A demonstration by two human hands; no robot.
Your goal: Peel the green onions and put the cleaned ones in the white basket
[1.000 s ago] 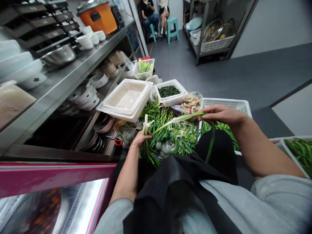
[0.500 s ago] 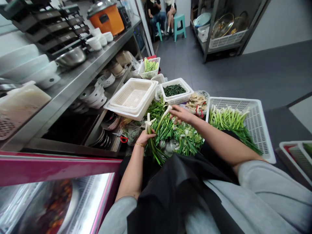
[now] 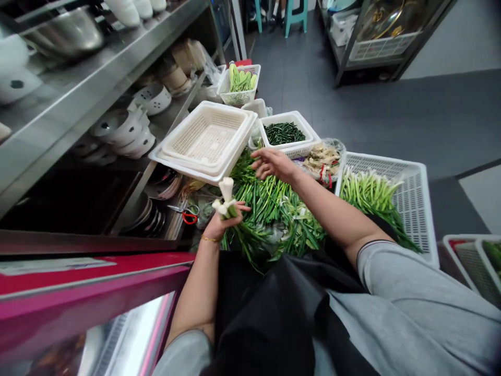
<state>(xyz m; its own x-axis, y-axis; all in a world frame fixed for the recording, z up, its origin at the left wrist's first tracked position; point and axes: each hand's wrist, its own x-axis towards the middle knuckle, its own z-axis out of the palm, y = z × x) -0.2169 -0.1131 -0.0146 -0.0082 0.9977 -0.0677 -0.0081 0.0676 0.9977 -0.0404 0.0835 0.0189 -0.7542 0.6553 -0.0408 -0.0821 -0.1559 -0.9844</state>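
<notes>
My left hand [image 3: 223,222] is wrapped round a few green onions [image 3: 227,194], their white ends pointing up and their green leaves hanging below. My right hand [image 3: 274,164] hovers over a pile of green onions [image 3: 270,201], with its fingers apart and nothing in them. Loose trimmed leaves [image 3: 301,224] lie on the pile's near right side. To the right, a white basket [image 3: 415,209] holds a bundle of green onions [image 3: 366,193] with their white ends away from me.
Stacked white baskets [image 3: 207,138], a basket of green chillies [image 3: 285,133], a bag of ginger-like roots [image 3: 323,159] and red-handled scissors [image 3: 190,215] surround the pile. A steel shelf [image 3: 97,78] runs along the left; a pink-framed case [image 3: 97,287] stands nearer.
My right hand has let go of the green onion stalk it was touching and moved up and left. The stalk is now gathered in my left hand. The view has shifted downward.
</notes>
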